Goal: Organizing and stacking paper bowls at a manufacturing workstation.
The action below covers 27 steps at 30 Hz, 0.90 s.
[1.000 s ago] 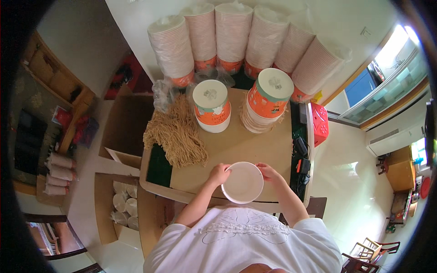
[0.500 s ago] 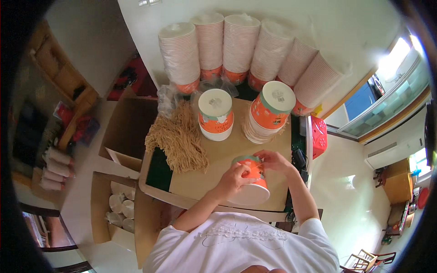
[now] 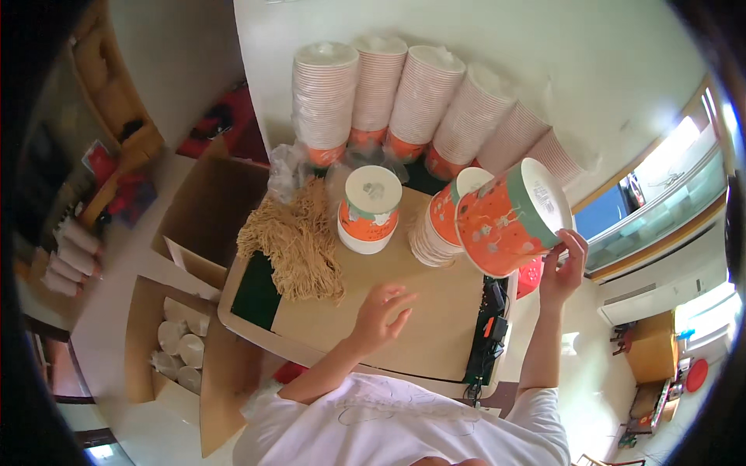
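My right hand (image 3: 565, 268) is closed on the base edge of an orange paper tub (image 3: 497, 225) with a green band and white bottom. The tub is tilted, raised above the table's right side, and partly covers a stack of upturned tubs (image 3: 443, 217) behind it. Over the bare cardboard my left hand (image 3: 379, 320) is open, fingers apart, holding nothing. Farther off stands another upturned orange tub stack (image 3: 367, 224). To its left lies a loose heap of tan cords (image 3: 299, 245).
Tall plastic-wrapped stacks of white-rimmed tubs (image 3: 325, 101) line the wall. A cardboard sheet (image 3: 423, 330) covers much of the table. Black cables (image 3: 495, 299) lie along its right edge. Left of the table stand open cardboard boxes (image 3: 206, 213), one holding wrapped white stacks (image 3: 180, 342).
My right hand has lifted the tub up and to the right from near my body. My left hand has let go of it and opened over the table.
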Tool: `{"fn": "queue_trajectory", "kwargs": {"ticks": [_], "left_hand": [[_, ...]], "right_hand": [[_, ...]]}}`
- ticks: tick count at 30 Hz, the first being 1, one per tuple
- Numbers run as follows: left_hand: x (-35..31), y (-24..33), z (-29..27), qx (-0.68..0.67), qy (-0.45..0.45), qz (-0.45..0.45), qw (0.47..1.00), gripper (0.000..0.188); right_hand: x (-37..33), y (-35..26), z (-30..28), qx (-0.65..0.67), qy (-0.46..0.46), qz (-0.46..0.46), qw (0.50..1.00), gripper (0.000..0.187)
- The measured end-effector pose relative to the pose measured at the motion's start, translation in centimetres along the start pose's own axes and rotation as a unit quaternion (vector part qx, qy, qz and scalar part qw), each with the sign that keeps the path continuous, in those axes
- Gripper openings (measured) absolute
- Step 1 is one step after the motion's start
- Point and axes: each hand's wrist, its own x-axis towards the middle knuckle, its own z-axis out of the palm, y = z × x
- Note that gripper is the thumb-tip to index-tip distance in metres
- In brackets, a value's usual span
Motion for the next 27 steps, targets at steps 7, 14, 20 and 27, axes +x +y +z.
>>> {"fn": "queue_trajectory", "kwargs": {"ticks": [7, 14, 20, 27], "left_hand": [[-2.3, -2.0, -1.0, -0.017, 0.043, -0.064, 0.997, 0.018], [-3.0, -2.4, -1.5, -0.034, 0.058, -0.106, 0.992, 0.011], [-3.1, -2.9, -1.4, -0.029, 0.054, -0.102, 0.993, 0.01], [-3.2, -3.4, -1.3, -0.02, 0.033, -0.111, 0.993, 0.01]], "right_hand": [[0.4, 2.8, 2.8, -0.035, 0.046, -0.005, 0.998, 0.031], [0.3, 5.3, 6.3, -0.052, 0.038, -0.029, 0.997, 0.034], [-0.3, 5.5, 8.7, -0.055, 0.043, 0.007, 0.998, 0.034], [-1.5, 5.7, 10.9, -0.098, -0.002, -0.01, 0.995, 0.031]]}}
